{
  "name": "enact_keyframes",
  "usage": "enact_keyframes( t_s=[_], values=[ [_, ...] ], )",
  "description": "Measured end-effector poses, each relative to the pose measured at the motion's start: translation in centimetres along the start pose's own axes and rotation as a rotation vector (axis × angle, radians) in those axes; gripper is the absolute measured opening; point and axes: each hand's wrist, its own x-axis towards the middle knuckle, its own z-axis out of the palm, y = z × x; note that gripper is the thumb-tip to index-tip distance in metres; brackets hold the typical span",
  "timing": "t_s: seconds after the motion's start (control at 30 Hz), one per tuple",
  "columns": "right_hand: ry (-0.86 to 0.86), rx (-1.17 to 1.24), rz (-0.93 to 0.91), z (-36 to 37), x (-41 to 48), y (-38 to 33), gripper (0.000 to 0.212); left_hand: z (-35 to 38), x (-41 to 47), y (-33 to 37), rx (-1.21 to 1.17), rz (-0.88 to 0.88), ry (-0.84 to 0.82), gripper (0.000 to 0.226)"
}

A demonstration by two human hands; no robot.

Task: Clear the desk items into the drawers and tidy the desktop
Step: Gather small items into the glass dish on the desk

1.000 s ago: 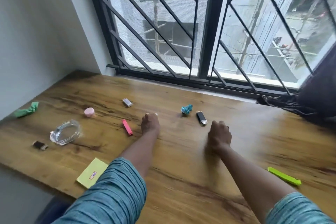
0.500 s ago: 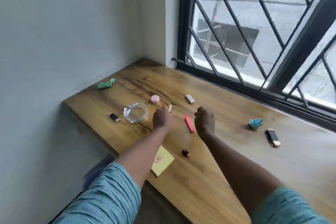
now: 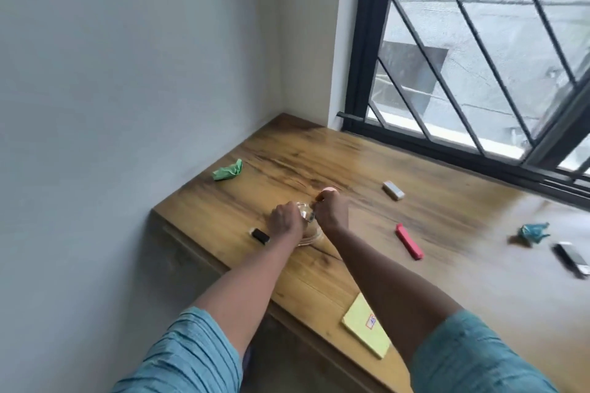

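A clear glass ashtray [image 3: 309,237] sits near the left end of the wooden desk [image 3: 463,290]. My left hand [image 3: 285,221] curls over its left rim and my right hand [image 3: 331,213] over its right rim, so most of the glass is hidden. A pink round jar [image 3: 329,190] peeks out just behind my right hand. Loose on the desk lie a small black block [image 3: 260,235], a green paper wad [image 3: 228,170], a silver block [image 3: 393,190], a red bar [image 3: 409,241], a teal paper wad [image 3: 533,233], a black-and-silver stick [image 3: 573,258] and a yellow note pad [image 3: 367,327].
A grey wall [image 3: 111,105] bounds the desk on the left. A barred window [image 3: 479,57] runs along the back. The desk's front edge [image 3: 223,268] drops off close to the ashtray and under the note pad.
The view has swung left and closer. Both hands moved from open desk space onto the glass ashtray and closed around it. The small items have not shifted.
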Motion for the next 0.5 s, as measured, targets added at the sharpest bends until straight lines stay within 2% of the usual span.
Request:
enact_keyframes(
  t_s=[0.23, 0.4, 0.5],
  values=[
    [0.0, -0.246, -0.039, 1.2, -0.5, -0.7, 0.022, 0.4, 1.1, -0.6, 0.171, 0.113, 0.025, 0.015],
    [-0.038, -0.309, -0.071, 1.8, -1.1, -0.9, 0.028, -0.7, 1.2, -0.1, 0.23, 0.124, -0.009, 0.032],
    [-0.056, -0.273, -0.039, 2.2, -1.5, -0.8, 0.028, -0.9, 0.9, -0.3, 0.231, 0.116, -0.015, 0.034]
  ],
)
